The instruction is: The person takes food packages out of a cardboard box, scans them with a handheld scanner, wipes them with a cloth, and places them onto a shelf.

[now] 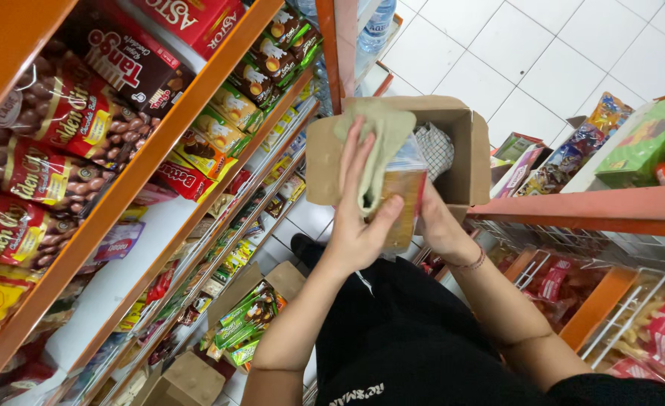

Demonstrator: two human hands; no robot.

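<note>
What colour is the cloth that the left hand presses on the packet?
The cloth is pale olive green, plain, with no pattern. The head view shows it under the left hand.

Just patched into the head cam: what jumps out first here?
Centre frame, the left hand presses a greenish cloth on a clear packet that the right hand supports, above an open cardboard box. Orange shelves crammed with snack packs fill the left.
</note>
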